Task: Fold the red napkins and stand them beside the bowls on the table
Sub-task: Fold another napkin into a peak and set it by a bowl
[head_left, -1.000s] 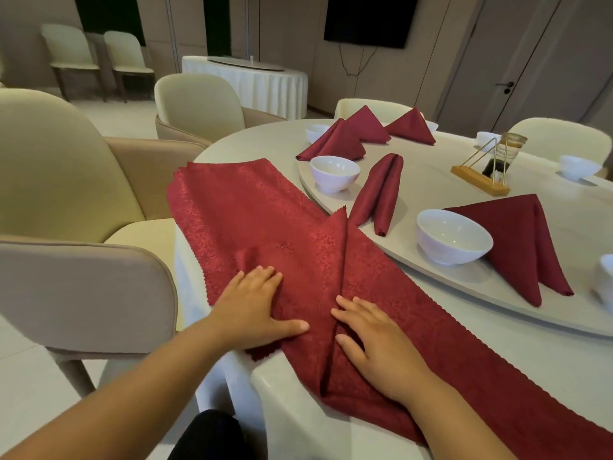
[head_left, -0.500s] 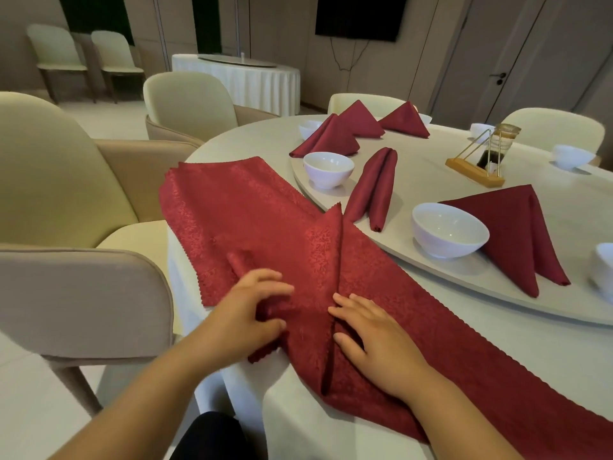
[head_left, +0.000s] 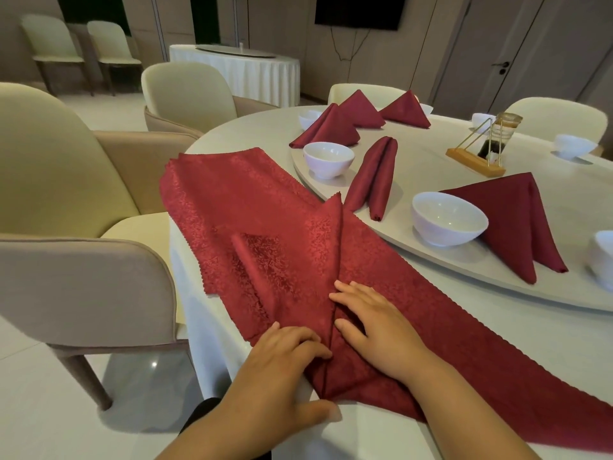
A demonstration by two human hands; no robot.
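Left hand [head_left: 285, 360] has slid nearer, gripping the napkin [head_left: 252, 200] flap; beside it, flat right hand [head_left: 378, 330] anchors the crease.

A bowl [head_left: 602, 257] on the turntable's [head_left: 431, 161] right rim was cut off by the frame edge, as was the spread napkin's [head_left: 265, 207] end.

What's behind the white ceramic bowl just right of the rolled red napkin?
A dark red cloth napkin, folded into a standing tent, sits behind the white ceramic bowl; the bowl hides its lower left corner.
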